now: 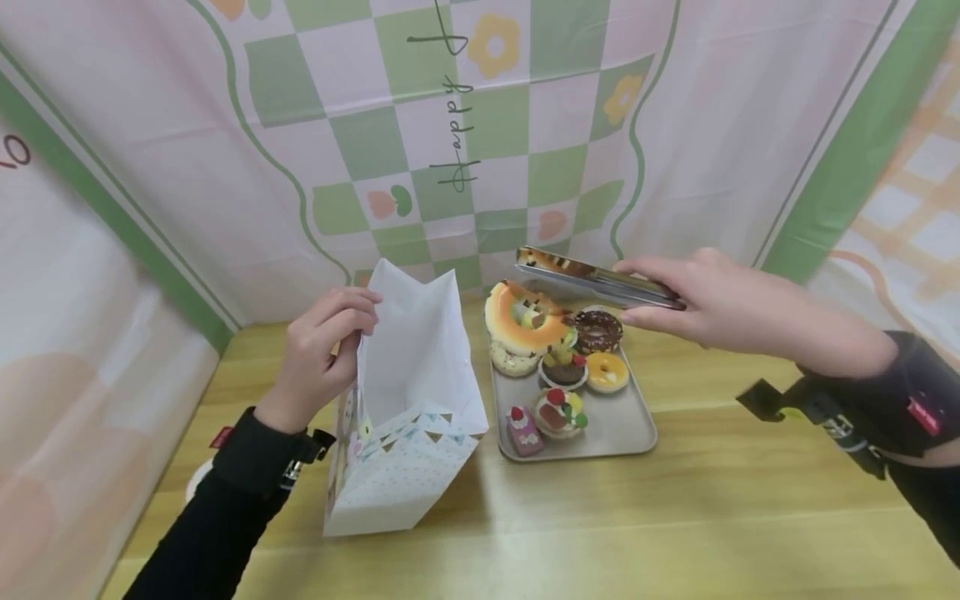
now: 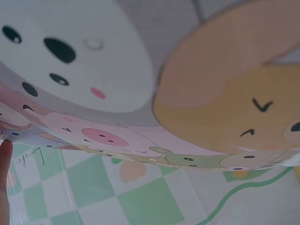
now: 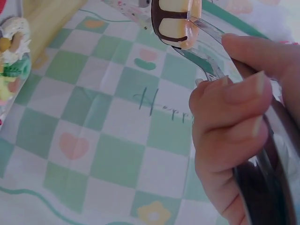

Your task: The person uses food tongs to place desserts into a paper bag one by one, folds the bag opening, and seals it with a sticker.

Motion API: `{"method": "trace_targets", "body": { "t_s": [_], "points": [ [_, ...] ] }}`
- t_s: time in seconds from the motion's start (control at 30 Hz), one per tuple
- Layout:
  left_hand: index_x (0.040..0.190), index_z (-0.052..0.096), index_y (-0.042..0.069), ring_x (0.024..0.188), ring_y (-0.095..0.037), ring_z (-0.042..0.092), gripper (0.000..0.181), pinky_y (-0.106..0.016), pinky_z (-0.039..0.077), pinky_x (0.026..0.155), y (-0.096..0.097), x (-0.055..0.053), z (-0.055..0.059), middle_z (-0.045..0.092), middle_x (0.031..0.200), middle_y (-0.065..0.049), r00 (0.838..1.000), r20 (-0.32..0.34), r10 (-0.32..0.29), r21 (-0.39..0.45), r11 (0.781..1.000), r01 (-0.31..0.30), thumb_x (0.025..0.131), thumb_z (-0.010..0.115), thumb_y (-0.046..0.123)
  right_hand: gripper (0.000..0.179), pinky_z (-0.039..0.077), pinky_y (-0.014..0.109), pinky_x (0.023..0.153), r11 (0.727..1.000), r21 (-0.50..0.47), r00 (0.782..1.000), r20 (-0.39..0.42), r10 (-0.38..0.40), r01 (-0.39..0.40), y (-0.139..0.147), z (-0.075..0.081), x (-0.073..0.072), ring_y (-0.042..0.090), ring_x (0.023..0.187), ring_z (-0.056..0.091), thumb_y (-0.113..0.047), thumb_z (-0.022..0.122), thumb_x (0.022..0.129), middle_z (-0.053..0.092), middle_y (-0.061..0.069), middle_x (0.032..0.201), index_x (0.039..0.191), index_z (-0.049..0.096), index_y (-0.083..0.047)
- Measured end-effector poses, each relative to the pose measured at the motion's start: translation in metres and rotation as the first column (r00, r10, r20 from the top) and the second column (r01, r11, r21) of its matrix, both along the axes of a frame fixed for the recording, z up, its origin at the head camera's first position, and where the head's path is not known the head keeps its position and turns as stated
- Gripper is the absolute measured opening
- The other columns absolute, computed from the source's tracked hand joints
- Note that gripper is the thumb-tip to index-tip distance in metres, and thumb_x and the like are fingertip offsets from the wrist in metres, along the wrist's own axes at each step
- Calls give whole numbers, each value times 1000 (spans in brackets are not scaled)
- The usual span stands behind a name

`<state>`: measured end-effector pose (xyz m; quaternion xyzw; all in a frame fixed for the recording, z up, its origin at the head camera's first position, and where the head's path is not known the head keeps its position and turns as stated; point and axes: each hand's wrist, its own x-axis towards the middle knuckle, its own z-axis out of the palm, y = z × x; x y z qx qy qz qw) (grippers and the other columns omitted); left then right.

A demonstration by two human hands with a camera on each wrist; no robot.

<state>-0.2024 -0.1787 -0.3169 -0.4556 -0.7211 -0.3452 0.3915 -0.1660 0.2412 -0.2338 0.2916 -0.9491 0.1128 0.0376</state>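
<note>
My left hand (image 1: 322, 354) pinches the upper rim of a white paper bag (image 1: 420, 492), which stands with its mouth open. Cartoon animal faces cover the bag's side (image 2: 108, 136) in the left wrist view, where a finger (image 2: 4, 183) shows at the edge. In my right hand (image 1: 712, 300) are metal tongs (image 1: 600, 282), held above the back of a tray (image 1: 615, 433). The right wrist view has the tongs' tips at a cream-coloured pastry (image 3: 173, 23) with dark chocolate stripes. I cannot make out that pastry clearly in the head view.
On the tray are a large bread ring (image 1: 510, 321), a chocolate doughnut (image 1: 600, 331), a yellow-glazed doughnut (image 1: 607, 372), a fruit tart (image 1: 561, 414), a small pink cake (image 1: 523, 432) and other pastries. It lies right of the bag on a wooden table (image 1: 570, 525). A checkered cloth (image 1: 487, 125) hangs behind.
</note>
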Motion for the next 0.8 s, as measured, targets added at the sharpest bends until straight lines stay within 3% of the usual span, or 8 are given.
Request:
{"method": "trace_targets", "body": {
  "t_s": [0.37,0.8],
  "points": [
    [79,61,-2,101,-40,69,27,-22,53,108,4,0,0,65,89,-18,1000,4,-5,-22,1000,5,91,43,-19,55,44,24,57,999,44,998,50,25,-27,-32,19,-5,5,49,42,-37,67,104,49,-8,59,150,54,-9],
    [79,61,-3,100,-39,68,26,-20,53,107,6,1,-1,65,89,-17,1000,1,4,-13,1000,-4,89,44,-20,55,46,25,58,993,16,993,15,116,-117,-55,25,-10,6,48,42,-34,69,103,50,-7,58,148,55,-4]
  ]
}}
